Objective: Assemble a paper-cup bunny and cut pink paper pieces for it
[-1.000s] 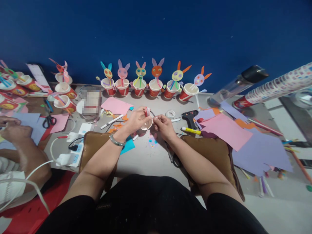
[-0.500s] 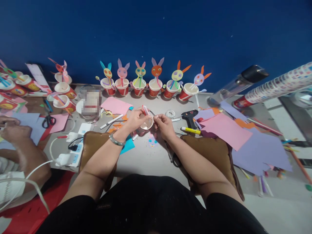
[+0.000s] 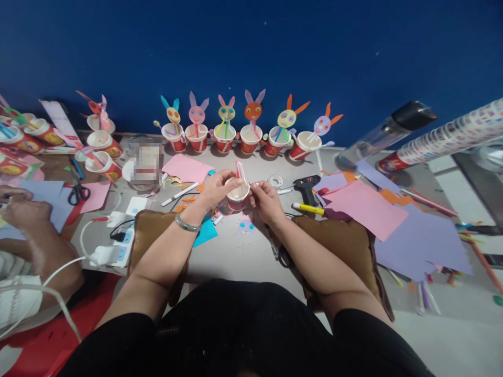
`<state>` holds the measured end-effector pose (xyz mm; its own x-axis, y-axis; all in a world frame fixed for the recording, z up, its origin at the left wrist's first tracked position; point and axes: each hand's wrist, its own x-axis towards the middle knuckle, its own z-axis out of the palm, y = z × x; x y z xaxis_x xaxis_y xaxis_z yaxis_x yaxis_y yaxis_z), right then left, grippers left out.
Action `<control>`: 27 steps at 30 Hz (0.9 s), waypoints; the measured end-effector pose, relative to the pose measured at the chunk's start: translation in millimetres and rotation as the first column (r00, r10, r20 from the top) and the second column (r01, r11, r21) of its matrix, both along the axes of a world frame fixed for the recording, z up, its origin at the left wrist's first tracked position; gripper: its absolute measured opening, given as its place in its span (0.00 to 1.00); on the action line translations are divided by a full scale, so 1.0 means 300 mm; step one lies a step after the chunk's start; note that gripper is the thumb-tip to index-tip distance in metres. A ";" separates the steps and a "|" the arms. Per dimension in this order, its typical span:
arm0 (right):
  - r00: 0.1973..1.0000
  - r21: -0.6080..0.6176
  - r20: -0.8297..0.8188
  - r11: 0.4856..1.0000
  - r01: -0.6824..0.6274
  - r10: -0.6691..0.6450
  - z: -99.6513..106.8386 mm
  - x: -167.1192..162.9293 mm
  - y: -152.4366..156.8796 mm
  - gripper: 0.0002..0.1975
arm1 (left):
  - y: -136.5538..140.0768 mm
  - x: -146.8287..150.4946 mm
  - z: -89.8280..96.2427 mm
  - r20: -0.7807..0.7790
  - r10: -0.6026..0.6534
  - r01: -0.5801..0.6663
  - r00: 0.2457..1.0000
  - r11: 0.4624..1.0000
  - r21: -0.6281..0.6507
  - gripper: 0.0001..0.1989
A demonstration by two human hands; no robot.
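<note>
Paper cup (image 3: 238,203), mouth tipped towards the wearer, sits between the two hands' fingers. The left hand (image 3: 220,188) has its fingers curled round the cup's left side, holding it, with one lying across the rim by some red-and-white strips (image 3: 240,170). The right hand (image 3: 266,200) has thumb and forefinger drawn close together at the right rim; whether they pinch anything cannot be made out.

The lower ends of the strips are hard to see behind the left fingers, so how they join the cup is unclear. Scissors (image 3: 283,257), on the wearer's side of the right fingers, are partly covered by that forearm.

A cut-out face (image 3: 246,226) lies just nearer the wearer than the fingertips. Right of the right fingers are a tape roll (image 3: 275,181), glue gun (image 3: 307,188) and yellow marker (image 3: 308,209); beyond both hands stand six rabbit-headed cups (image 3: 250,147).
</note>
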<state>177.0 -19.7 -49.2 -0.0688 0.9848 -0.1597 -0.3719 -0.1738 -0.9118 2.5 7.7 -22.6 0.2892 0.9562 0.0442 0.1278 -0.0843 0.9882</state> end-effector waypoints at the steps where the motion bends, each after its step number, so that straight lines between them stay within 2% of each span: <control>1: 1.000 -0.006 -0.011 1.000 0.004 -0.005 -0.002 0.002 0.003 0.24 | 0.000 0.000 0.001 0.044 0.023 -0.022 0.999 0.999 -0.026 0.24; 3: 0.999 -0.023 -0.031 1.000 0.020 -0.021 -0.004 0.006 0.009 0.24 | -0.001 0.000 0.002 0.125 0.086 -0.076 0.988 0.993 -0.086 0.27; 7: 0.994 -0.047 -0.085 0.997 0.058 -0.062 0.000 0.015 0.021 0.24 | -0.004 -0.002 0.004 0.168 0.154 -0.134 0.974 0.983 -0.129 0.28; 12: 0.981 -0.028 -0.147 0.992 0.127 -0.130 0.010 0.025 0.033 0.25 | 0.007 -0.002 0.015 0.160 0.303 -0.251 0.940 0.926 -0.281 0.14; 16: 0.976 -0.026 -0.145 0.987 0.159 -0.161 0.015 0.028 0.036 0.26 | 0.007 0.000 0.028 0.117 0.237 -0.197 0.964 0.940 -0.278 0.03; 23: 0.981 -0.037 -0.126 0.988 0.147 -0.150 0.007 0.029 0.039 0.25 | 0.003 -0.008 0.029 -0.010 0.158 -0.157 0.987 0.965 -0.212 0.01; 27: 0.984 -0.018 -0.096 0.989 0.150 -0.151 0.007 0.029 0.040 0.24 | 0.006 -0.010 0.022 -0.018 0.155 -0.156 0.988 0.975 -0.159 0.04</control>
<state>185.9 -7.5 -47.0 0.0643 0.9834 -0.1696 -0.4809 -0.1184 -0.8687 -0.4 9.5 -15.9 0.1362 0.9842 -0.1135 0.1319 0.0955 0.9866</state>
